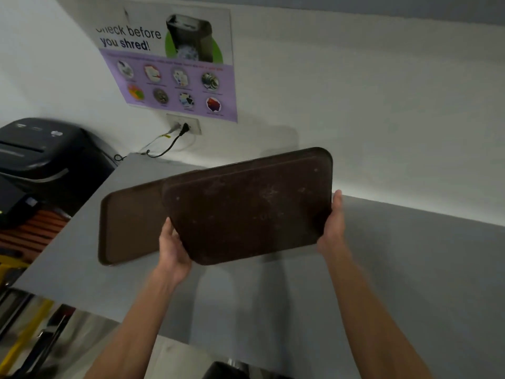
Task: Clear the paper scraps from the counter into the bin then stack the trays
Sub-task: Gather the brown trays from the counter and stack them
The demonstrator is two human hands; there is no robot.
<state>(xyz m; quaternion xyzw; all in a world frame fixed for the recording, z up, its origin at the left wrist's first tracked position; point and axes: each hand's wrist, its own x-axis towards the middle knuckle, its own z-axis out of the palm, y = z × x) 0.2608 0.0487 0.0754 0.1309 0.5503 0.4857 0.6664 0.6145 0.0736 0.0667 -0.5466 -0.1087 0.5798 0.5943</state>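
**q_dan:** head view, where are the trays at?

**benchrat:** One brown tray, call it the held tray (246, 206), is dead centre of the frame. It's lifted off the grey tabletop (410, 269) and tipped so its scuffed underside faces the camera. The flat tray (131, 222) lies on the tabletop left of centre. The held tray overlaps its right end in the picture, but I can't tell if they touch.

**q_dan:** and the hands?

**benchrat:** Both are on the held tray. The left hand (175, 250) has its fingers (167, 231) wrapped round the lower left corner. The right hand (332, 225) clamps the right edge with the thumb sticking up along the rim. The rest of its fingers are behind the tray, so I can't see how they lie.

**q_dan:** anything else around?

**benchrat:** There's a black shredder (46, 154) at the left edge of the frame, past the end of the tabletop. A poster (175, 64) reading "you shred!" hangs on the white wall at upper left. Just under it is a wall outlet (184, 125) with a black cord plugged in.
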